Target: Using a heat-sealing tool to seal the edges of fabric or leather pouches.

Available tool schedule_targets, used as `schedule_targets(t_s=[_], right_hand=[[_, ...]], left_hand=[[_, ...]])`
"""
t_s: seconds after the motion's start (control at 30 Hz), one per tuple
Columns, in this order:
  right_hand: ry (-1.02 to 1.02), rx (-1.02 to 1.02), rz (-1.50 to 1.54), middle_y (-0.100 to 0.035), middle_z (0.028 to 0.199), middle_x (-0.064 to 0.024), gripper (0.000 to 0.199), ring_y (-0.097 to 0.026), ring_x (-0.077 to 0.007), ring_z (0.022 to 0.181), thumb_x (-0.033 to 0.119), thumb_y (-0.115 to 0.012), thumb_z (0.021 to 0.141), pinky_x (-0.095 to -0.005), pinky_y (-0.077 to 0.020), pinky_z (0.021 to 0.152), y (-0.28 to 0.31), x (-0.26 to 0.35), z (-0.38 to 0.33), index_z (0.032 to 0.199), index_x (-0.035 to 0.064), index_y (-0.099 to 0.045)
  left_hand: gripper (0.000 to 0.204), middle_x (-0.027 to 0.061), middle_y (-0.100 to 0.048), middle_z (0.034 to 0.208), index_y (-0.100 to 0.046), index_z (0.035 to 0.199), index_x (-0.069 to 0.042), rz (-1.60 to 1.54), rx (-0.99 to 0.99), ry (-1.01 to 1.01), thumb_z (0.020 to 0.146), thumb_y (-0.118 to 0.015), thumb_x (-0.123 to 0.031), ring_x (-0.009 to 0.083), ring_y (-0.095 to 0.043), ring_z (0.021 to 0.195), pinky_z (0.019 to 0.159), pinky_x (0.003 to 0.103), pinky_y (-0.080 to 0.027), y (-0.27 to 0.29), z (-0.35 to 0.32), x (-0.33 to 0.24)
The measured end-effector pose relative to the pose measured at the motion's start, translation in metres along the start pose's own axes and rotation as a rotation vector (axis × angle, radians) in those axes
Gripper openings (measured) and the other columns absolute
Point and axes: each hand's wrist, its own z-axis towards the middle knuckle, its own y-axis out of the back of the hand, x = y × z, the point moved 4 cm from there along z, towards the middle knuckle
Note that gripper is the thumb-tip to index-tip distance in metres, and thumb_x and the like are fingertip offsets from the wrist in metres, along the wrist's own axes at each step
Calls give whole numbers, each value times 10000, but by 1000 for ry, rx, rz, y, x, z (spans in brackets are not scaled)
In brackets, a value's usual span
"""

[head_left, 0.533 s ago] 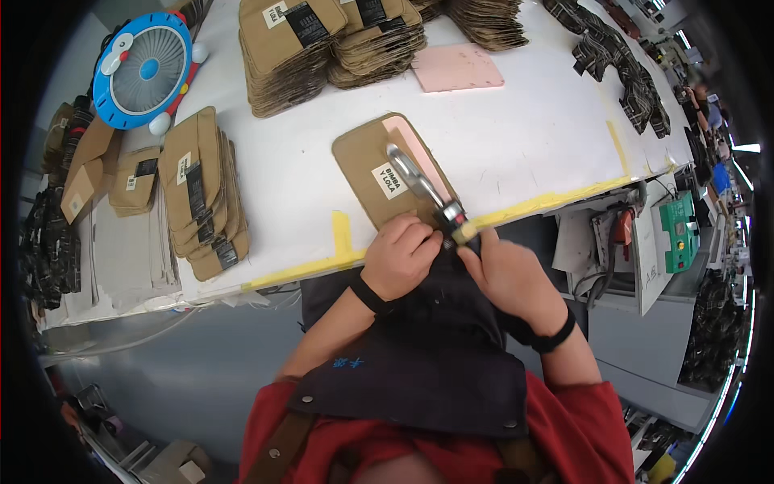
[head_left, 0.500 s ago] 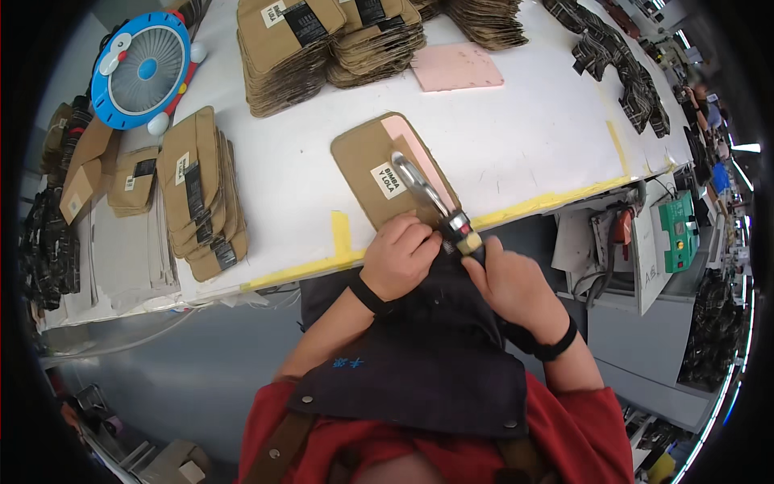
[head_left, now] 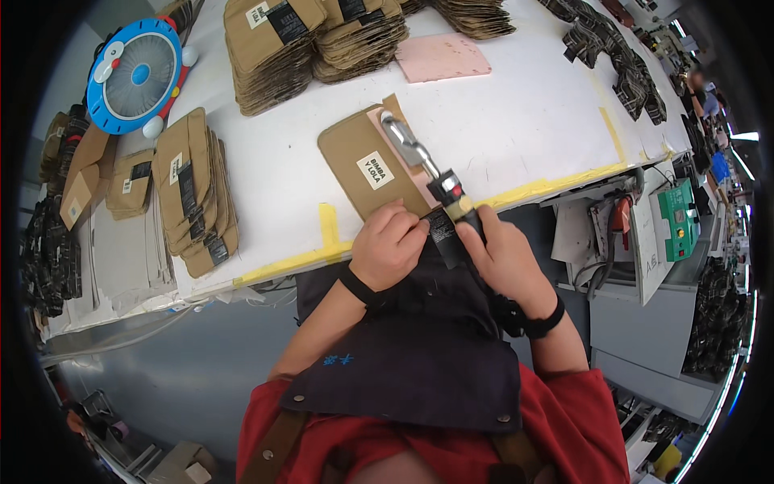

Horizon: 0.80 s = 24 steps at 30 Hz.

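Near the surface's [head_left: 274,169] front edge, the head view shows a flat, round-cornered tan fabric panel [head_left: 343,153]. A curved, shiny metal tool [head_left: 413,150] now reaches closer to its far end, gripped by the right hand [head_left: 504,250]. The left hand [head_left: 391,246], fingers bunched, touches the near end; whether it pinches, I cannot tell.

I've got tool [head_left: 447,189] in R hand [head_left: 504,250], its head fwd-L of grip, over R side of panel [head_left: 347,153] on table [head_left: 540,121]. L hand [head_left: 389,246] just L of grip, at panel's near end. Well L: pile [head_left: 185,145], w/ fan [head_left: 137,77] beyond. Fwd past panel: pad [head_left: 443,58], stacks [head_left: 270,64] behind & L of it. Far fwd-R: strips [head_left: 617,64]. R of grip, off table: box [head_left: 677,222].
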Motion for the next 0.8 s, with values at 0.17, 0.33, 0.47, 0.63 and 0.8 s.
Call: schedule_targets(t_s=[0.17,0.33,0.47,0.63,0.8], right_hand=[[7,89,-182,-647,661,-213,386,-643,-437,618,368,-574,1014,-510,-510,565,-10,-2,-40,1068,-10,-514],[24,28,-189,-643,643,-209,382,-649,-424,602,368,-574,1012,-510,-510,547,-19,0,-21,1040,-10,-525],[16,44,-211,-651,660,-216,373,-656,-425,616,367,-572,1012,-515,-515,556,-15,3,-27,1016,-3,-524],[-89,190,-247,-649,656,-209,382,-655,-430,616,377,-575,1009,-514,-523,567,-2,4,-55,1003,0,-516],[7,87,-242,-648,654,-210,385,-656,-424,617,374,-574,1010,-510,-523,566,-10,12,-16,974,-6,-522]], left_hand=[[132,70,-601,879,-688,861,-40,12,22,0,746,-749,-21,286,-629,896,848,402,-574,0,-4,0],[153,72,-604,885,-692,873,-40,5,7,10,732,-747,-19,288,-627,895,852,399,-570,-2,-5,0],[156,72,-604,880,-692,874,-40,-10,-3,8,730,-747,-19,288,-626,890,852,397,-568,-1,-4,2],[166,69,-609,839,-666,814,-42,1,-17,23,717,-782,29,267,-623,818,839,402,-590,2,0,-1],[171,71,-609,842,-672,822,-42,8,-4,10,704,-777,22,273,-626,833,854,406,-585,2,1,-2]])
